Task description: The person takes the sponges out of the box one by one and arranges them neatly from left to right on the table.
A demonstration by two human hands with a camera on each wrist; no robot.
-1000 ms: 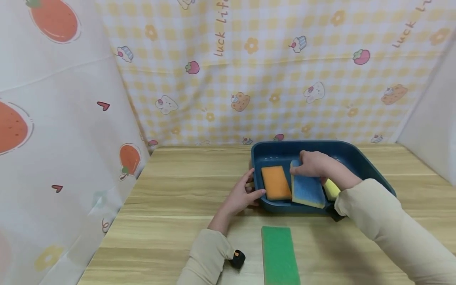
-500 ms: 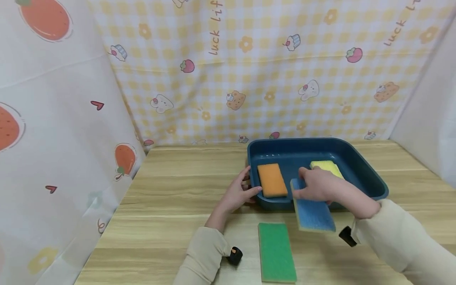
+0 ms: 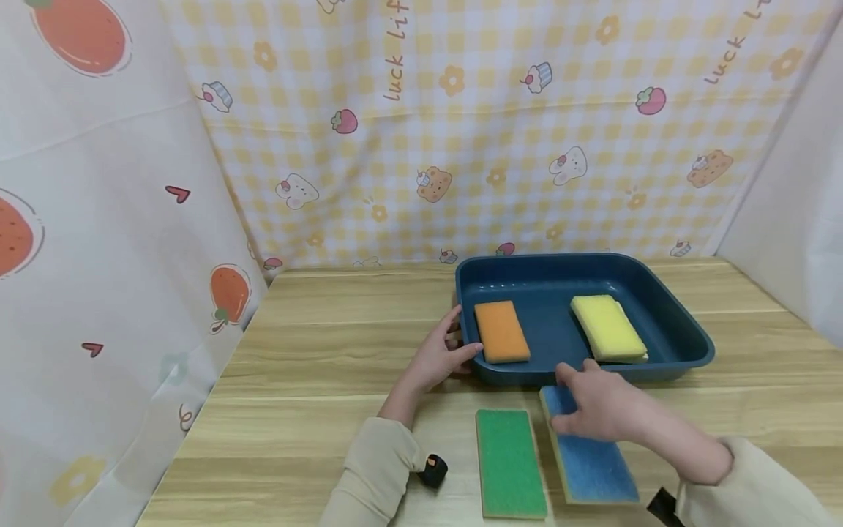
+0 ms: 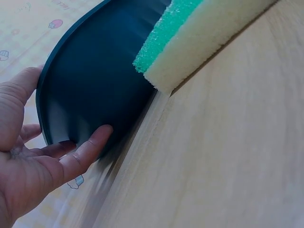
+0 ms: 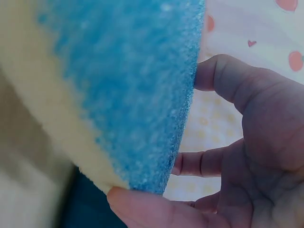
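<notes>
My right hand [image 3: 602, 402] grips a blue-topped scouring sponge [image 3: 593, 468] by its far end, in front of the pan. In the right wrist view, thumb and fingers pinch the edges of this sponge [image 5: 128, 95]. My left hand [image 3: 441, 359] holds the near left corner of a dark blue rectangular pan [image 3: 685, 322], thumb at the rim and fingers against the outer wall, as the left hand [image 4: 42, 161] shows in the left wrist view. An orange sponge [image 3: 502, 331] and a yellow sponge [image 3: 609, 328], with another pale edge under it, lie inside the pan.
A green-topped sponge [image 3: 511, 465] lies on the wooden table [image 3: 329, 351] beside the blue one. Patterned cloth [image 3: 369, 161] hangs behind the table and at the left; a white side wall [image 3: 790, 219] stands at the right.
My right hand has lifted the blue sponge out of the pan and brought it towards me, right of the green sponge. The yellow sponge is now uncovered. My left hand stays at the pan's corner.
</notes>
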